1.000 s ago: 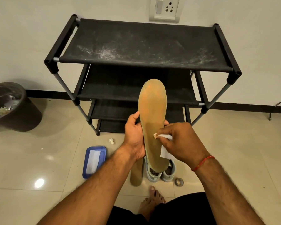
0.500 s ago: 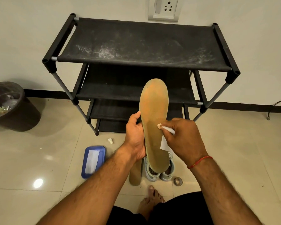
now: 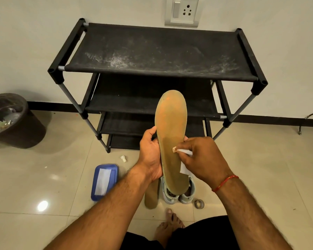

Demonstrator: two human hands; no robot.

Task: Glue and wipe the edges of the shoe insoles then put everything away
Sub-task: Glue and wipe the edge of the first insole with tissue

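— How are the hands being used?

— The insole (image 3: 170, 134) is being gripped by the left hand (image 3: 150, 152), with the thumb against its left edge and the fingers curled round behind it. A white wipe (image 3: 185, 169) is being pinched between the tightly closed fingers of the right hand (image 3: 201, 157) and pressed against the insole near its right edge, about midway along.

— Which way is the insole being pointed?

— It is being held upright in front of the black shoe rack (image 3: 152, 51), its long axis running near to far, with the toe end up and far and the heel end down and near. A second insole (image 3: 150, 195) is lying on the floor just left of a pair of pale shoes (image 3: 179, 194).
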